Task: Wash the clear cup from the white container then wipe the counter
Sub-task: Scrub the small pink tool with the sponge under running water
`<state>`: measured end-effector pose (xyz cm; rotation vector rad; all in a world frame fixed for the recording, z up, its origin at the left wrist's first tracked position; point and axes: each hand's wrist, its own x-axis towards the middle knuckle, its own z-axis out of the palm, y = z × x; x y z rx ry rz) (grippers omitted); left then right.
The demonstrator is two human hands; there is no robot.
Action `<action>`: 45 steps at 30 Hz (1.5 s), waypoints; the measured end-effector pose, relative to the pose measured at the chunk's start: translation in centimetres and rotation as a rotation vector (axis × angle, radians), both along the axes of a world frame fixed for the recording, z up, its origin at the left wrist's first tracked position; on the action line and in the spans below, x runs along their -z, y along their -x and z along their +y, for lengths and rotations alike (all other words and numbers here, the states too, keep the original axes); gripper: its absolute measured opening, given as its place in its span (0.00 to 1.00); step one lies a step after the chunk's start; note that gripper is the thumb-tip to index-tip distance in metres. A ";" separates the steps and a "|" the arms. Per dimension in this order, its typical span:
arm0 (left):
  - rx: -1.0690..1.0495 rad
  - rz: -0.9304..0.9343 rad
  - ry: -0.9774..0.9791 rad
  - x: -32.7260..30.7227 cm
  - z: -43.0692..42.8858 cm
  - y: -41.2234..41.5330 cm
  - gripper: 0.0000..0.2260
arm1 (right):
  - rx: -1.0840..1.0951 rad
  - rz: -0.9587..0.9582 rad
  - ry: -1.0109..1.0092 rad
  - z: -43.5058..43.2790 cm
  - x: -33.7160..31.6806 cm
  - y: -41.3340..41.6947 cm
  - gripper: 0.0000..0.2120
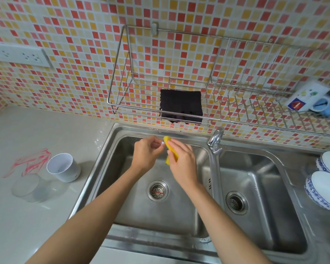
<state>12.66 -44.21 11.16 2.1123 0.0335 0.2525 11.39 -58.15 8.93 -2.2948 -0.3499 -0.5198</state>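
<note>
On the counter [46, 130], left of the sink [111, 161], a white container [63, 167] stands tilted with its open mouth toward the camera; inside I see only its white wall and bottom. Just in front of it, to the left, a clear cup [30, 187] lies on the counter, and it looks empty. Behind both there is a thin clear plastic piece with red print [31, 161].

Over the left basin the two hands meet near the back wall. The right hand [181, 162] is closed around a yellow sponge [168, 149], with the fingers wrapped over it, so only the upper end and a bit of the lower end show. The left hand [146, 152] is loosely curled, its fingertips pinched together just beside the upper end of the sponge; something small and white is between them, too small to tell what.

Each basin has a drain strainer and holds nothing else. A faucet [215, 139] stands between the basins. Above, a wire rack [122, 73] on the tiled wall carries a black cloth [181, 106] and, at the right end, a mug [311, 96] on its side. At right of the sink, white bowls with blue rims [324, 189] rest on the drainboard.
</note>
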 end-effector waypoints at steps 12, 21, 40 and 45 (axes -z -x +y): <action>-0.040 0.126 0.181 0.3 -0.2 0.0 0.09 | 0.099 0.032 0.001 -0.7 0.8 -0.2 0.23; 0.087 0.138 0.002 0.1 0.5 0.8 0.07 | 0.013 -0.147 0.262 -2.3 0.6 -1.8 0.16; -0.145 0.391 0.647 0.0 -2.1 -0.4 0.09 | 0.129 -0.016 0.012 -2.6 0.9 -1.5 0.18; -0.177 0.472 0.685 0.2 -2.2 -0.8 0.10 | -0.021 -0.076 0.096 -1.4 1.4 -0.4 0.18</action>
